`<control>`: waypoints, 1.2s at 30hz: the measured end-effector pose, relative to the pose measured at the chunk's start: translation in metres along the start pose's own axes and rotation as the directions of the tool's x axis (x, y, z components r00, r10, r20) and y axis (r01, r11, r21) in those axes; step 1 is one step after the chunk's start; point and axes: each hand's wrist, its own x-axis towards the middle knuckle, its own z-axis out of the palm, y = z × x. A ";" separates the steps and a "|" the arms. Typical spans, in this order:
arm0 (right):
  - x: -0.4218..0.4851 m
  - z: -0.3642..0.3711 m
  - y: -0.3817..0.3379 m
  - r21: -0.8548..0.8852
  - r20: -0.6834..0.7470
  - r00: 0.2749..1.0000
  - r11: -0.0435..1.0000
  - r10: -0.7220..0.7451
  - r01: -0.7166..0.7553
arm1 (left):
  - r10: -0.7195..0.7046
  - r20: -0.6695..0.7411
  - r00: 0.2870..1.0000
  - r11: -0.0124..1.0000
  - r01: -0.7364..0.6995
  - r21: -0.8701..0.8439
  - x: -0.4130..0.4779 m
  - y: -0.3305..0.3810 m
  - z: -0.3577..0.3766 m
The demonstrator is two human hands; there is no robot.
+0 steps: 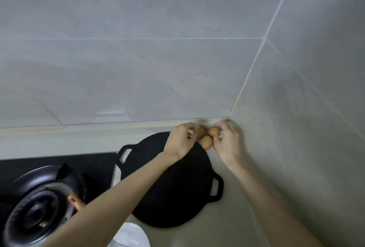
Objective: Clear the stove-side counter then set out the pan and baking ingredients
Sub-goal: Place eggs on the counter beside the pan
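- At the back corner of the counter (pixel 59 144), where two grey tiled walls (pixel 138 69) meet, three brown eggs sit bunched together: the left egg (pixel 200 132), the right egg (pixel 214 131) and the third egg (pixel 206 142) just in front of them.
- A person's left hand (pixel 182 141) curls its fingers round the left egg, hiding most of it.
- The right hand (pixel 227 142), slightly blurred, pinches the right egg between fingertips and thumb.
- The third egg lies loose between the two hands at the far rim of the pan (pixel 177 193); whether it rests on the pan or on the counter cannot be told.
- The pan, black, flat and round with two loop handles, lies on the counter just right of the stove (pixel 94 165), with the left forearm crossing above it.
- A gas burner (pixel 37 213) fills the lower left of the stove top.
- A white object (pixel 130 235) shows at the bottom edge, partly under the left arm, too cut off to identify.
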 end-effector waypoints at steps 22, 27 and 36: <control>-0.253 0.035 -0.372 0.571 0.416 0.478 0.631 -0.774 0.526 | -0.212 -0.801 0.559 0.958 0.279 -0.058 -0.437 -0.024 -0.276; -0.372 0.033 -0.437 0.698 0.406 0.252 0.476 -0.879 0.536 | -0.245 -0.917 0.316 0.923 0.366 -0.121 -0.586 -0.012 -0.291; -0.598 0.008 -0.512 0.868 0.296 -0.152 0.199 -0.943 0.455 | -0.201 -0.977 -0.068 0.821 0.532 -0.206 -0.821 0.033 -0.267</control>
